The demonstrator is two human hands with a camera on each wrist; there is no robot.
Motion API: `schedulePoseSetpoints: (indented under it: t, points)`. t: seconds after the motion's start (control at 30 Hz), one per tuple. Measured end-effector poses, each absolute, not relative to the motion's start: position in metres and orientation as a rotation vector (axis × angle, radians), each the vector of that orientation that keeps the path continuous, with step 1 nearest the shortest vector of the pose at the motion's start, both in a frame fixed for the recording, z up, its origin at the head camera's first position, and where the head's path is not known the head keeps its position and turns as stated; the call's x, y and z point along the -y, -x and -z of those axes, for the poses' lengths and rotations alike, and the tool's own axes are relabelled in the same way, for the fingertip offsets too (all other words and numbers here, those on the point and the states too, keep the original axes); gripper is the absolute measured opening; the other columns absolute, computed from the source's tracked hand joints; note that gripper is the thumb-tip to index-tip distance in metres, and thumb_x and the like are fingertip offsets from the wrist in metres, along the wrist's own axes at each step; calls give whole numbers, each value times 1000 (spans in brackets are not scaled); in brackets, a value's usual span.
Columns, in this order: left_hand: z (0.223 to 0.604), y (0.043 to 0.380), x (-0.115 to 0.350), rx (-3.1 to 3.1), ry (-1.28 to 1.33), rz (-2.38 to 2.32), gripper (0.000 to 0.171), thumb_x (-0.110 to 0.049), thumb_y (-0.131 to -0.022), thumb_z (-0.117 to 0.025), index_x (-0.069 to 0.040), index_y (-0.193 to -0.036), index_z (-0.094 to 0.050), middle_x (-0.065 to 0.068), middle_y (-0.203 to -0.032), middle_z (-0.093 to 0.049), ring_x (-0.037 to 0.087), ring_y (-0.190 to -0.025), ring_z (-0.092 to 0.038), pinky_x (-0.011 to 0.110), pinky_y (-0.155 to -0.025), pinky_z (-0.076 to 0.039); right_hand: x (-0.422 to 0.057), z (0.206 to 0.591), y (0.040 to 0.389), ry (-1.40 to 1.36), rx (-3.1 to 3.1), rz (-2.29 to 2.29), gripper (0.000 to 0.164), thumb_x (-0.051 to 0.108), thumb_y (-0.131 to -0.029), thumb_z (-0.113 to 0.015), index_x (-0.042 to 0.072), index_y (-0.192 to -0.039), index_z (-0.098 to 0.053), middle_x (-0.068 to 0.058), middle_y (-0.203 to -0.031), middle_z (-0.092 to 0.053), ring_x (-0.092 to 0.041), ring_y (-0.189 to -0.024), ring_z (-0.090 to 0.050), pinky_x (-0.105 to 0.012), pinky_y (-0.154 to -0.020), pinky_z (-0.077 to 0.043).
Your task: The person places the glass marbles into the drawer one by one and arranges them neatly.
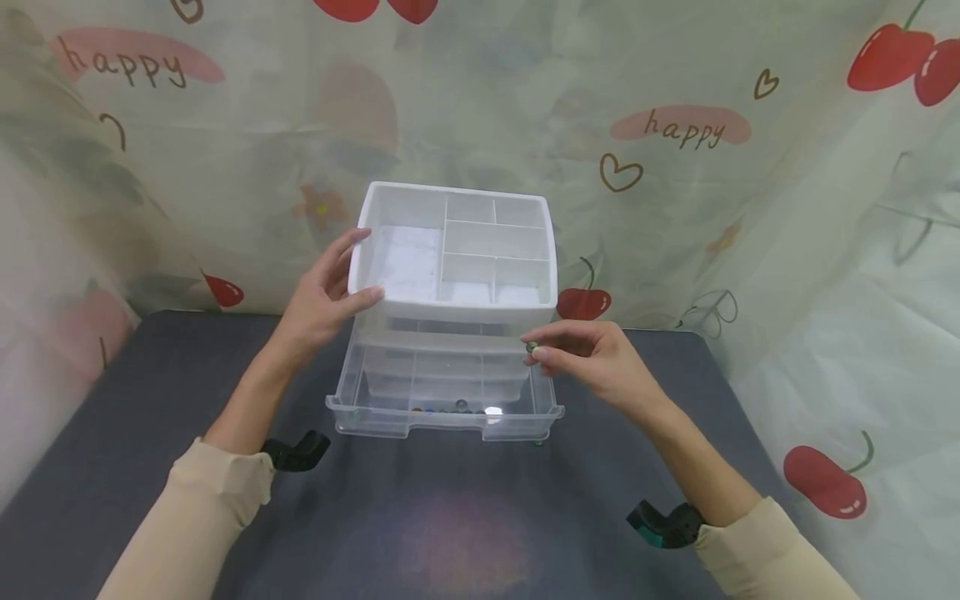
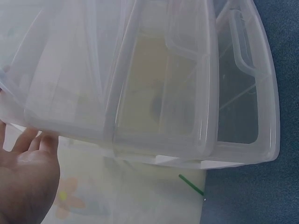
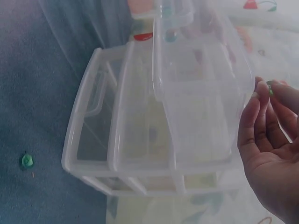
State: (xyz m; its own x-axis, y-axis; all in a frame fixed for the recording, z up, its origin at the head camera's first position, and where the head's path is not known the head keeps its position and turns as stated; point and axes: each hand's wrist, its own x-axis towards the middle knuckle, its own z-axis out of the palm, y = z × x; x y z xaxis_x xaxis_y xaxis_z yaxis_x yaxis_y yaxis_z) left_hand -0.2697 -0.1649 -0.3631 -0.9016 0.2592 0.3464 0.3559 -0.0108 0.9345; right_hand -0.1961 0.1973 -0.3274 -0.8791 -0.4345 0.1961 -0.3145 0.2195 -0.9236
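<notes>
A white-topped plastic drawer box (image 1: 454, 310) stands on the table, its top divided into compartments. One see-through drawer (image 1: 446, 423) is pulled out toward me, with several small marbles (image 1: 461, 406) near its front. My left hand (image 1: 318, 292) grips the box's left side at the top, thumb on the front rim. In the left wrist view, the left hand's fingers (image 2: 35, 142) lie against the box's side. Beside the box's right front corner, my right hand (image 1: 588, 358) pinches a green marble (image 1: 531, 347) between thumb and fingertips, above the drawer's right side.
Another green marble (image 3: 27, 160) lies on the dark table (image 1: 465, 517), just past the drawer's front right corner. Behind the table hangs a pale curtain (image 1: 480, 100) printed with cherries and hearts. Black cameras (image 1: 667, 525) sit on both wrists.
</notes>
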Motion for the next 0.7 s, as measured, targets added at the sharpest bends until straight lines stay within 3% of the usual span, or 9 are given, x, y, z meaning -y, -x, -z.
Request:
schedulePoseSetpoints:
  t: [0.27,0.43,0.7]
  points:
    - [364,269,164,2128,692,2099,72,-3,-93,-68,-22,-154,-35,21,-157,-30,36,-138,-37,21,-88,-47,-184,325,197,803,-2333,1750,20,4,-93,-69,2,-112,-72,-11,-96,-74,-34,-82,-68,-35,-77,-55]
    - [365,269,165,2142,679,2090,72,-4,-92,-68,-23,-154,-35,20,-158,-29,36,-139,-36,21,-88,-47,-175,325,198,837,-2295,1742,21,3,-93,-69,1,-114,-72,-13,-95,-74,-25,-79,-69,-36,-77,-56]
    - [364,269,165,2144,677,2091,72,-4,-93,-68,-24,-154,-35,20,-158,-29,36,-138,-37,22,-88,-47,-162,323,198,770,-2319,1693,21,8,-93,-70,6,-114,-73,-15,-97,-74,-26,-79,-69,-38,-78,-56]
